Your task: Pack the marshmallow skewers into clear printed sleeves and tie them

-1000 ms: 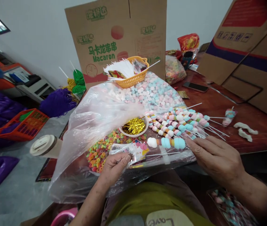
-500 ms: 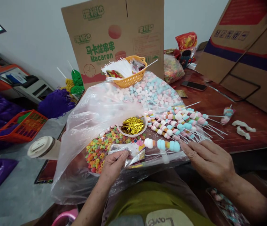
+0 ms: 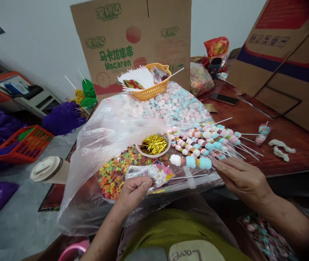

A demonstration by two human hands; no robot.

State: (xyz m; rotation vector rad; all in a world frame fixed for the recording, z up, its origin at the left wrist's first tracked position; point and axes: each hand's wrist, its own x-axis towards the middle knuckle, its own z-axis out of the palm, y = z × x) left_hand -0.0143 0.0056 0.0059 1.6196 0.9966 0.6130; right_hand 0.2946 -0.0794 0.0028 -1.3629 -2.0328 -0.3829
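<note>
My left hand (image 3: 135, 192) pinches the near corner of a small clear plastic bag (image 3: 162, 173) printed with coloured dots. My right hand (image 3: 243, 178) grips a marshmallow skewer (image 3: 195, 162) at its stick end, which my fingers hide. White and blue marshmallows alternate on it with coloured gummy rings, and its white tip points left, just beyond the bag. Behind my right hand lies a pile of similar skewers (image 3: 211, 139). Loose gummy rings (image 3: 111, 174) spread beside my left hand, next to a bowl (image 3: 168, 142) of gold twist ties (image 3: 154, 144).
A large clear plastic sheet (image 3: 82, 156) drapes over the near table edge. Loose marshmallows (image 3: 168, 101) lie at the back under a yellow basket (image 3: 150, 93) of white sticks. A lidded paper cup (image 3: 48, 169) stands left; a phone (image 3: 224, 98) and a wrapped skewer (image 3: 263, 132) lie right.
The skewer in my right hand has shifted slightly right and up, apart from the bag's opening. My left hand has moved a little right, and more of the bag's print shows.
</note>
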